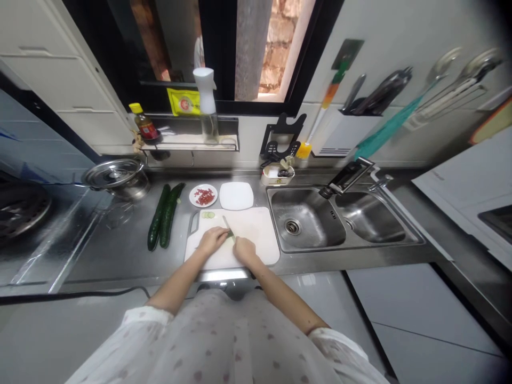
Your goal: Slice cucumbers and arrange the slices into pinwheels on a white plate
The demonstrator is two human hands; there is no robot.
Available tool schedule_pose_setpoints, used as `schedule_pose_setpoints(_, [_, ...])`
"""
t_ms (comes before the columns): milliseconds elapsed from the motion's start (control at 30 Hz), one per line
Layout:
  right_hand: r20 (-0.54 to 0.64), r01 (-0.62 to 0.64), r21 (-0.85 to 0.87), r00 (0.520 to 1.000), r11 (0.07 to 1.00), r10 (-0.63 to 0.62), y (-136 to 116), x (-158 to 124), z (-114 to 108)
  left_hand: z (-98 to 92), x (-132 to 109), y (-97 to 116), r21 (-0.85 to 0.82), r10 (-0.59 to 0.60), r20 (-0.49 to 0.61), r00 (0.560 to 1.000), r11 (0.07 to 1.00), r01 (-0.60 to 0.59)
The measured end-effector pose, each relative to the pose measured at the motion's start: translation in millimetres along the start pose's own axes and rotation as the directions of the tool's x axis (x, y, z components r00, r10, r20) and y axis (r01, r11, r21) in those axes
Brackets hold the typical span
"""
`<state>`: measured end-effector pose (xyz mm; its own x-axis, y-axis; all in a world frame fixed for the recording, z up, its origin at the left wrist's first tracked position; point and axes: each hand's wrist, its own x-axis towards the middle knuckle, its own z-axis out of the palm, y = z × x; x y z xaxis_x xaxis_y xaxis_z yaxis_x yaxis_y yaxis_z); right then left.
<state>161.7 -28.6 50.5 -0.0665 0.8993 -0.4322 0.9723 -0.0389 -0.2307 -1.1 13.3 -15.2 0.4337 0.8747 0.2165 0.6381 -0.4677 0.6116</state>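
Observation:
My right hand (245, 250) is closed round the handle of a kitchen knife (229, 223), its blade pointing away from me over the white cutting board (260, 229). Just left of the blade, the fingers of my left hand (214, 241) press a small green piece of cucumber (229, 233) against the board. Most of that piece is hidden by fingers and knife. A few thin cucumber slices (208, 215) lie overlapping near the board's far left corner. Two whole cucumbers (164, 216) rest side by side on the counter left of the board.
Behind the board are a plate of chopped red bits (204, 196) and a white square plate (236, 196). A lidded steel pot (120, 178) stands at the left. The double sink (306, 218) adjoins the board's right side. A shelf (188, 141) holds bottles.

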Motion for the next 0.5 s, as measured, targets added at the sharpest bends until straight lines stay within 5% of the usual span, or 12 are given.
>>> schedule_pose_setpoints(500, [0.008, -0.047, -0.028, 0.999, 0.999, 0.047, 15, -24, 20, 0.2, -1, 4, -0.022, -0.026, -0.031, 0.999, 0.999, 0.026])
